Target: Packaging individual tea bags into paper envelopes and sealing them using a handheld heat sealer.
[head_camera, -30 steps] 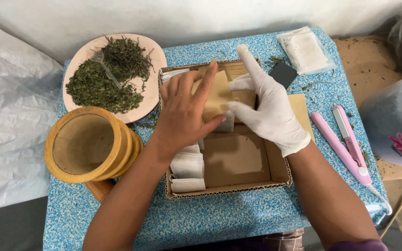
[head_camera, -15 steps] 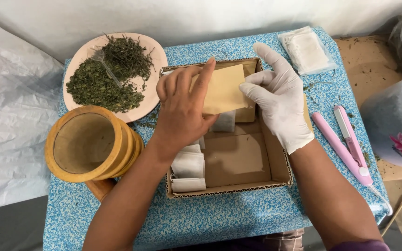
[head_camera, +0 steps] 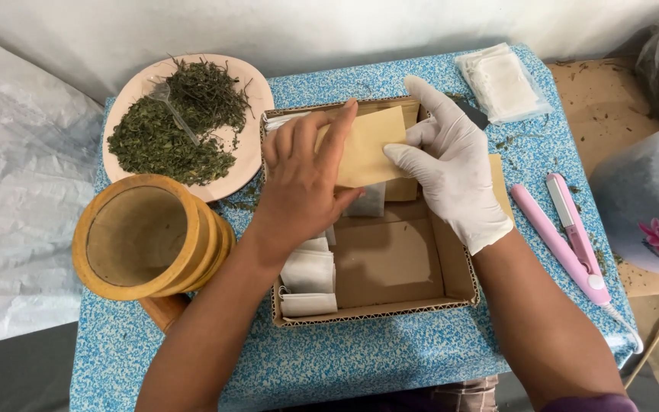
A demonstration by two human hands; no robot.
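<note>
Fingers of bare left hand [head_camera: 303, 183] and white-gloved right hand [head_camera: 451, 175] closed on flat tan paper envelope [head_camera: 364, 152], above shallow brown cardboard box [head_camera: 390, 263] holding small white sachets [head_camera: 308, 278].

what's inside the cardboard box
The cardboard box holds white sachets stacked along its left side and a bare brown floor; both hands and the tan envelope cover the far end.

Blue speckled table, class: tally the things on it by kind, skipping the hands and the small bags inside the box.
Pink plate of dried herbs: 1
Round wooden sieve stack: 1
Cardboard box: 1
Pink heat sealer: 1
Clear pack of white bags: 1
Total: 5
</note>
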